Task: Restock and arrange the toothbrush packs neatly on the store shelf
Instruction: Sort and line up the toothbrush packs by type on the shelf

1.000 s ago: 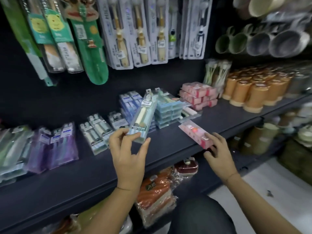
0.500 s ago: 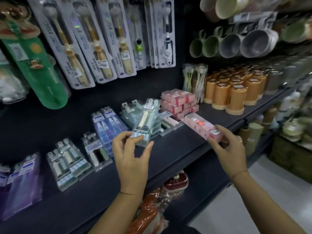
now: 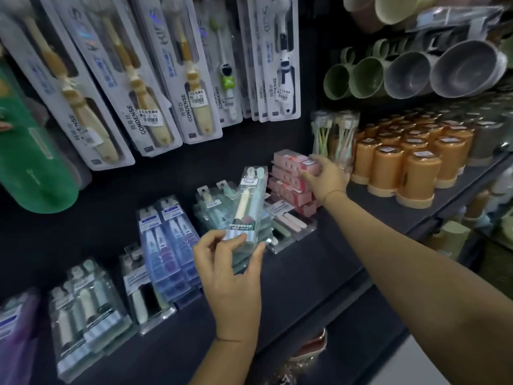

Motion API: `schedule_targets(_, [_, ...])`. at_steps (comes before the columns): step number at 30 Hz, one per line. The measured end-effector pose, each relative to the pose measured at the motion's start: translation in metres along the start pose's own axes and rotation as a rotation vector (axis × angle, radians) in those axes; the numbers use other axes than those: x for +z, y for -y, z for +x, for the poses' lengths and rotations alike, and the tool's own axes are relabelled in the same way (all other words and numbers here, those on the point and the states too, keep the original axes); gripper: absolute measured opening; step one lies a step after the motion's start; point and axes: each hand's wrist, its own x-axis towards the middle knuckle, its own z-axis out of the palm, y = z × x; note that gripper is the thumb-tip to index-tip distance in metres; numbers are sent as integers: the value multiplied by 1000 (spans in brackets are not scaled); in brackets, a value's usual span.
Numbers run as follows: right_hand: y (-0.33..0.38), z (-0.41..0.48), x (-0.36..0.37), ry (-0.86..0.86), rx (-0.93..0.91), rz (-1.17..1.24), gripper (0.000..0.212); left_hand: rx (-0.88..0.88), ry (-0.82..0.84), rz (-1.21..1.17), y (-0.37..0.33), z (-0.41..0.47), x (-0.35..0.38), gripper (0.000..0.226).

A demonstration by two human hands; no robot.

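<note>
Lengthwise, clear plastic toothbrush pack (image 3: 247, 207) pinched in left grip (image 3: 230, 279) points far toward its stack (image 3: 212, 211); right grip (image 3: 326, 177) holds pink carton (image 3: 290, 159).

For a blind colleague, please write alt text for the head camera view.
A person's right hand holds a pink pack on a pink stack on a dark shelf, while the left hand pinches a clear toothbrush pack.

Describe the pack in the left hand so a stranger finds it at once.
On the dark store shelf, find the stack of pink boxes at the back. Just left of it, the left hand pinches the bottom of a clear plastic pack. Unlike the similar packs lying behind it, this one is held upright, showing one cream and one mint-green toothbrush.
</note>
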Motion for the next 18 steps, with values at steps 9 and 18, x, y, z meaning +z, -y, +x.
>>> schedule_targets(9, [52, -146, -21, 17, -41, 584, 27, 66, -39, -20, 8, -1, -21, 26])
schedule_targets(18, [123, -277, -17, 574, 172, 915, 35, 161, 87, 70, -3, -9, -104, 28])
